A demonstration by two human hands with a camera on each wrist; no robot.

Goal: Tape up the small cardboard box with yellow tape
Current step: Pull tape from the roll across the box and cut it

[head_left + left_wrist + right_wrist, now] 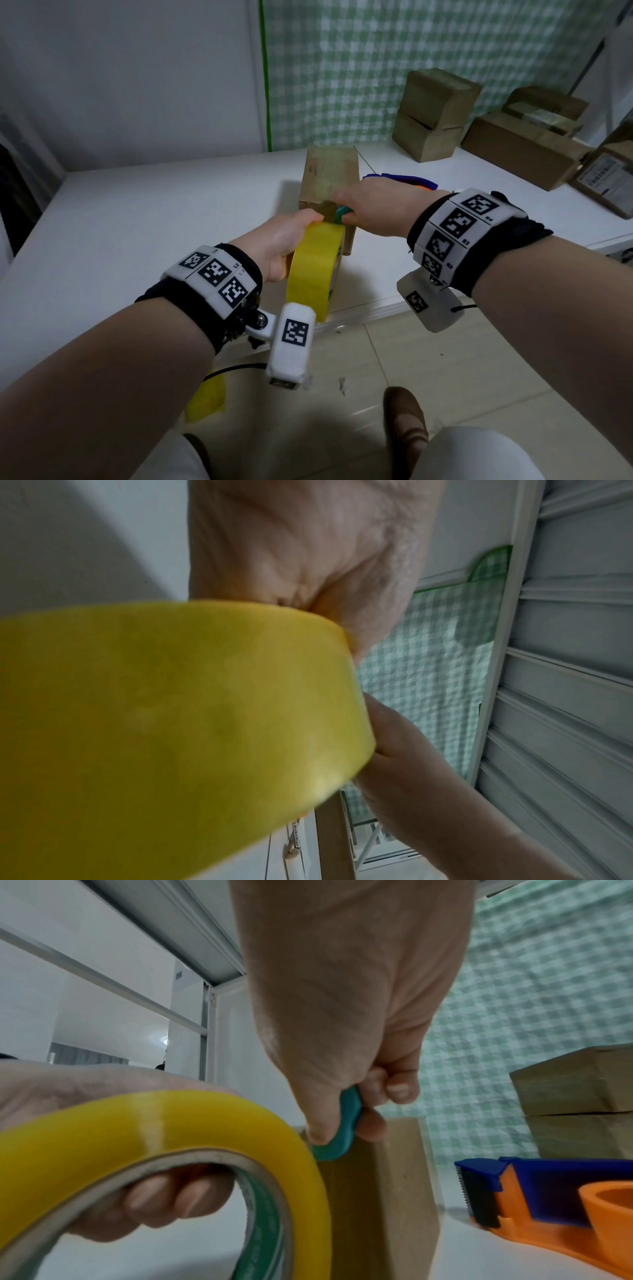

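Observation:
A small cardboard box (327, 178) stands upright on the white table (154, 212), also seen close up as the box (394, 1191). My left hand (284, 240) grips a big yellow tape roll (317, 267), fingers curled through its core, as the tape roll (192, 1123) shows. The roll (171, 710) fills the left wrist view and sits against the box's near top edge. My right hand (370, 205) pinches a small teal cutter (342, 214) at that same edge; the cutter (342, 1131) touches the box right beside the roll.
A blue and orange tape dispenser (548, 1204) lies on the table just right of the box. Several brown cardboard boxes (435, 113) are stacked at the back right. A green checked curtain (359, 61) hangs behind. The table's front edge (359, 308) is near my wrists.

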